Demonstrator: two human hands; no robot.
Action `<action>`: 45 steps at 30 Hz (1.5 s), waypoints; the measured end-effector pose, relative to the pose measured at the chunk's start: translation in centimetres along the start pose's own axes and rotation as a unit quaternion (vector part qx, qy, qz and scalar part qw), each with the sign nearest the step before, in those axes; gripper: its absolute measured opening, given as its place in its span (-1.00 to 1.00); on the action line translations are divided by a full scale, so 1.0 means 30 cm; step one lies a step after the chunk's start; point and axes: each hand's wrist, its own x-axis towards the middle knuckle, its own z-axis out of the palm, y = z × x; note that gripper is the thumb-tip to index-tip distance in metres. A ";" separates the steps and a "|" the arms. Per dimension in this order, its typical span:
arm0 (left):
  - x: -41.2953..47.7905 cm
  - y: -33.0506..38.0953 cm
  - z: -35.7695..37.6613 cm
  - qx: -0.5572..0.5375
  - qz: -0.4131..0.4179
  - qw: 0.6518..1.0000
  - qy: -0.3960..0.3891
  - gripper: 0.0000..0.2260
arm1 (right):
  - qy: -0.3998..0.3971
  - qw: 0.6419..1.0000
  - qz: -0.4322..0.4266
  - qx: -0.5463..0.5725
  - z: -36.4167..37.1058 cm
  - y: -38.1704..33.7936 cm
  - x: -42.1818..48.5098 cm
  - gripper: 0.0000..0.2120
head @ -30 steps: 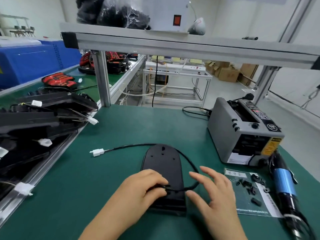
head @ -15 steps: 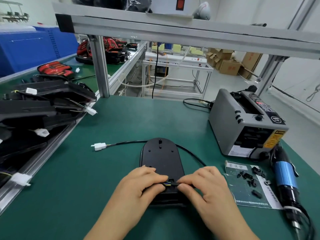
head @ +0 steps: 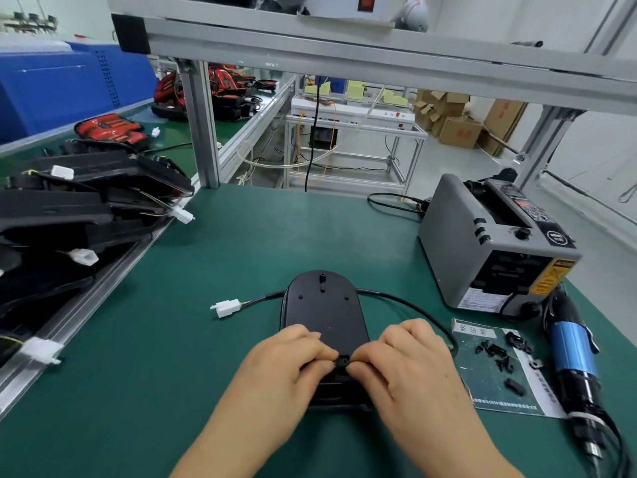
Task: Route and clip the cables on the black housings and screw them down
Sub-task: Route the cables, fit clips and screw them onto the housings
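housing (head: 324,315) is matt black plastic, pretty smooth. cable (head: 389,295) has a dull black jacket, its connector (head: 227,308) is shiny white plastic. bench mat (head: 275,236) is matt green, frame post (head: 201,125) brushed metal, screwdriver (head: 574,350) body glossy blue.

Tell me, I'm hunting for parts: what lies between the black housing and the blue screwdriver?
Head view: a loop of the black cable, then a printed sheet strewn with small black clips.

We're on a factory assembly line: green-matted bench (head: 241,253) under an aluminium profile frame (head: 201,125), black housings (head: 69,215) piled on the side belt, grey tape dispenser (head: 482,243), electric screwdriver (head: 572,350), more racks and cardboard cartons (head: 462,131) on the floor behind.
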 end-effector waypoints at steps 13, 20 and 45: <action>-0.001 -0.040 -0.005 -0.040 0.013 0.999 -0.013 -0.78 | 0.018 0.999 0.023 0.029 0.012 -0.015 -0.025 -0.72; 0.003 -0.020 0.003 -0.028 -0.007 1.000 0.010 -0.81 | 0.017 0.996 0.044 -0.077 -0.010 -0.044 -0.024 -0.71; -0.035 0.026 0.073 0.004 0.032 0.994 0.100 -0.90 | 0.045 0.970 0.185 0.154 -0.035 0.234 -0.128 -0.92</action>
